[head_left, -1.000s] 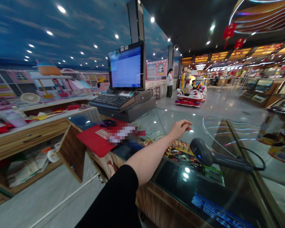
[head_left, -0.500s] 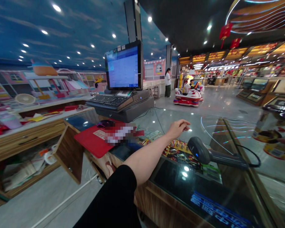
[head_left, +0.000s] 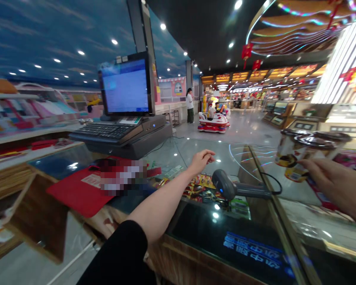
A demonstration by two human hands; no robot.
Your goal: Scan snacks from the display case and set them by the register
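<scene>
The scanner is lying on the glass table, its cord looping off the handle's end. Just beyond and left of the scanner, the left hand is hovering over or resting on the glass, and which of these I cannot tell; its fingers are curling loosely and grasping nothing visible. Well to the scanner's right, the cups are standing upright in a cluster, wearing dark lids. The right hand is touching the front cup; its far fingers are hiding, so I cannot tell whether it is gripping. Small goods are showing beside the scanner's head. Left of the scanner, the red mat is lying beneath the mouse; beyond the mat, the keyboard is sitting before the glowing monitor. Far behind the scanner, a person is standing near a ride.
</scene>
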